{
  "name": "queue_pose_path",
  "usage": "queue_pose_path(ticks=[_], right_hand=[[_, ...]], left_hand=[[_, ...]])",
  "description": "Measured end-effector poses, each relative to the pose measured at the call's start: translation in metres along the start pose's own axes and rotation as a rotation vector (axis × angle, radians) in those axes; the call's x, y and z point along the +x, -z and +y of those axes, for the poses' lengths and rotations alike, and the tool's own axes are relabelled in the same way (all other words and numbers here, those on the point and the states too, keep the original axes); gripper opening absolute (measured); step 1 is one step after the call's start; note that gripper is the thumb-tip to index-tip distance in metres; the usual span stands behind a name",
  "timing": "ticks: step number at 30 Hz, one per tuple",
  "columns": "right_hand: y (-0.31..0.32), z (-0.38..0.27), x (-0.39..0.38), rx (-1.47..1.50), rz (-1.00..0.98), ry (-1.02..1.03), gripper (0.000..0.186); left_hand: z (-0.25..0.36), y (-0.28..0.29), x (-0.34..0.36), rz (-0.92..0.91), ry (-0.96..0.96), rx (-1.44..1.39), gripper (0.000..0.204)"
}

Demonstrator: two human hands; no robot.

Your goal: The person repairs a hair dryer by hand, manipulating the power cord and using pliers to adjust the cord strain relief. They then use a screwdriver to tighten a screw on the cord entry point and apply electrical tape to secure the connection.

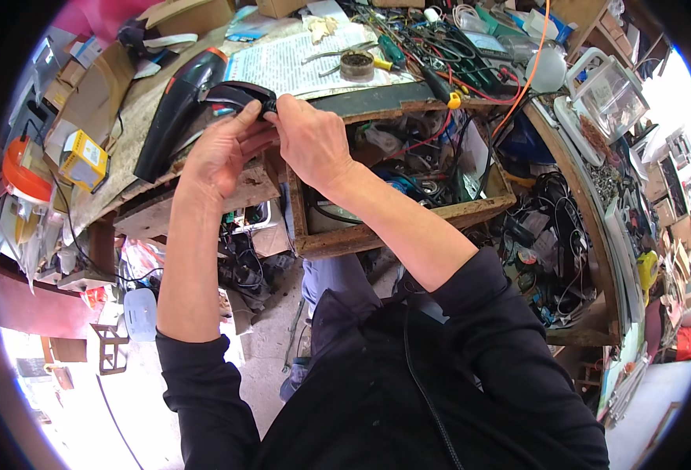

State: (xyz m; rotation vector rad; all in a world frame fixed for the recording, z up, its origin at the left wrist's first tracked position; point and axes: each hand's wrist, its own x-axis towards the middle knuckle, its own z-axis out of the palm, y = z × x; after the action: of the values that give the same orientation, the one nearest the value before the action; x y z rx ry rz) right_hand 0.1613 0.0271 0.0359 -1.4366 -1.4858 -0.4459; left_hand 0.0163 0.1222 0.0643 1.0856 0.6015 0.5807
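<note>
Both hands meet at the far left of the workbench (150, 125), on a black curved plastic part (240, 92) that lies just beside the black hair dryer (175, 110). Left hand (218, 153) closed on the near end of the part, thumb up along its edge. Right hand (310, 141) pinches the right end, fingers curled tight over it; what sits under the fingertips is hidden.

Dryer body rests tilted on the bench, barrel pointing near-left, orange trim at its far end. Right of the hands, an open wooden drawer (408, 223) full of wires and scrap. Far side: printed sheet (298, 63), round tin (356, 66), screwdrivers (432, 82) scattered. Yellow box (85, 159) at the left edge.

Judgement: the part is being worked loose or seated by hand. Best done with the left hand as the steady anchor and the right easing along the seam, even pressure, no twisting — thin plastic clips could snap. Keep the piece over the bench so any small screw does not drop into the drawer clutter
</note>
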Motion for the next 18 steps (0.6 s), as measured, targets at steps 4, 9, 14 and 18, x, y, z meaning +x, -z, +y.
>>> queue_pose_path(ticks=[4, 9, 14, 18], right_hand=[[-0.001, -0.003, -0.002, -0.004, -0.002, -0.017, 0.024], [0.007, -0.003, -0.003, -0.04, -0.039, 0.054, 0.024], [0.017, -0.018, -0.011, 0.132, -0.127, -0.163, 0.028], [0.014, -0.024, -0.01, 0.315, -0.082, -0.4, 0.036]], left_hand=[[0.0, -0.001, 0.0, 0.007, -0.016, -0.02, 0.033], [-0.004, 0.003, -0.001, -0.015, -0.031, -0.028, 0.032], [-0.004, 0.006, -0.01, -0.019, -0.034, -0.058, 0.028], [-0.003, 0.001, -0.016, -0.037, -0.016, -0.074, 0.026]])
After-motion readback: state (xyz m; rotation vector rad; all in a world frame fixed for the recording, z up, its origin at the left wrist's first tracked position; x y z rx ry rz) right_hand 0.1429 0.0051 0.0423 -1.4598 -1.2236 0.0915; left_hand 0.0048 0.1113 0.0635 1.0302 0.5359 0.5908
